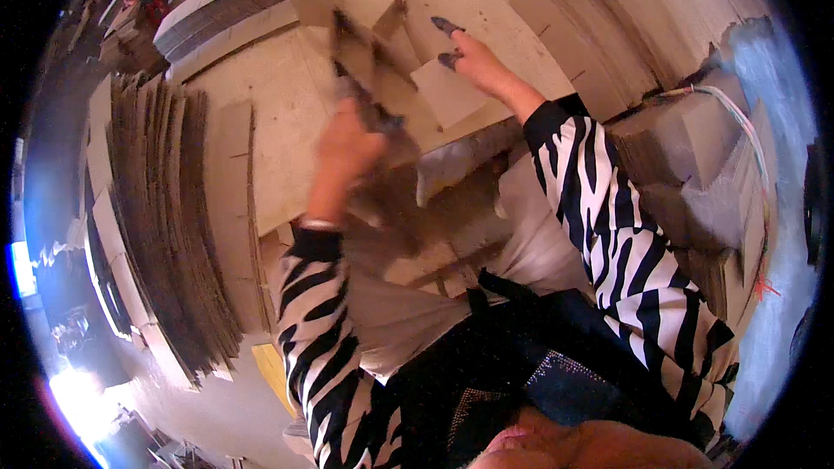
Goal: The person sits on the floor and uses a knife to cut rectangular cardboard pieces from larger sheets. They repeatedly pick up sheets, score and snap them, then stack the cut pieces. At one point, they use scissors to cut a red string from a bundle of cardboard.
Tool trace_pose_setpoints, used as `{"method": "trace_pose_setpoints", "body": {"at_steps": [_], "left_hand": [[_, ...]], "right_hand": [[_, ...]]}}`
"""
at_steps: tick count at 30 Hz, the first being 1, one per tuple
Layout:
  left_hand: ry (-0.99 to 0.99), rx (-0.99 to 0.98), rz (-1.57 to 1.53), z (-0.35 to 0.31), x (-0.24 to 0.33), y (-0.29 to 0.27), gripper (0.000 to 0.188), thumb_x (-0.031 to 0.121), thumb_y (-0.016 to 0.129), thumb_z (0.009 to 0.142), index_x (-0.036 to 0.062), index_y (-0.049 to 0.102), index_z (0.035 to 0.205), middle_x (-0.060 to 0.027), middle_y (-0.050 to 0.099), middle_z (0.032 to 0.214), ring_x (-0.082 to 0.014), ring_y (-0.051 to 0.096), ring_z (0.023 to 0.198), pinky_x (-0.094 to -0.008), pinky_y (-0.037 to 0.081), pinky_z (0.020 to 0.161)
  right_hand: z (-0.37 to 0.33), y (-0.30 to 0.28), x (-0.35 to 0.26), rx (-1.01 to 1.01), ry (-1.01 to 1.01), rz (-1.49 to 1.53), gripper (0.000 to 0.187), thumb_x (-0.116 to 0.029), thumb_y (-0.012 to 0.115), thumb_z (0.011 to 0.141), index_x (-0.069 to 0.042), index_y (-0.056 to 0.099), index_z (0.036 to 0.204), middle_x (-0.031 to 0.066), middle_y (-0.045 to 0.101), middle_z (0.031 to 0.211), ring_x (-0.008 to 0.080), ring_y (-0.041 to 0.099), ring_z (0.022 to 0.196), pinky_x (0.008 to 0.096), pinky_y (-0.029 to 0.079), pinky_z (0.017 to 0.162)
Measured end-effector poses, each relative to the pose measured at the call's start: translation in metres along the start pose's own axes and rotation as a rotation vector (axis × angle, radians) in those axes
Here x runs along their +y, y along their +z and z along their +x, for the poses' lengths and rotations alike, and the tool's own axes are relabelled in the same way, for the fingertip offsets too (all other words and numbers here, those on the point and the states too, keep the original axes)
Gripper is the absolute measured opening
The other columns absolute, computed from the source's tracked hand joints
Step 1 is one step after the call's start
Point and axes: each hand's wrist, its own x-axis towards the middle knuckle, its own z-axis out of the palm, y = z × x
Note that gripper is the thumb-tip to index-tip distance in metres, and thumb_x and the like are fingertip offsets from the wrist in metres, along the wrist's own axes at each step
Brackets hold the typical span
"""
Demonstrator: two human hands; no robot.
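Note:
My left hand (354, 143) is smeared by motion over the near part of the worktable (291, 104). Dark coverings show on its fingers, and its grip cannot be made out. Just beyond it, thin cardboard pieces (395, 35) stand upright and cross each other, like a box divider. To their right, my right hand (476, 59) hovers with thumb and forefinger apart, dark covers on both tips, and nothing between them. A flat cardboard piece (447, 91) lies at the table's near edge, below the right hand.
On the left stands a long row of packed cardboard sheets (165, 208). More cardboard stacks (230, 13) lie at the far left, and others (591, 35) line the right side. A pale cable (738, 113) hangs by the blue surface (773, 208) at right.

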Motion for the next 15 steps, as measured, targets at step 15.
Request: {"method": "trace_pose_setpoints", "body": {"at_steps": [15], "left_hand": [[0.012, 0.142, -0.31, -0.008, 0.0, 0.043, 0.05, 0.005, 0.057, 0.079, -0.0082, 0.041, 0.125, -0.0293, 0.063, 0.095, -0.0454, 0.061, 0.093, -0.0481, 0.049, 0.078]], "right_hand": [[-0.023, 0.036, -0.043, -0.174, -0.029, -0.376, 0.036, -0.016, 0.059, 0.085, -0.005, 0.051, 0.118, 0.0269, 0.059, 0.109, 0.0411, 0.057, 0.104, 0.044, 0.046, 0.085]]}}
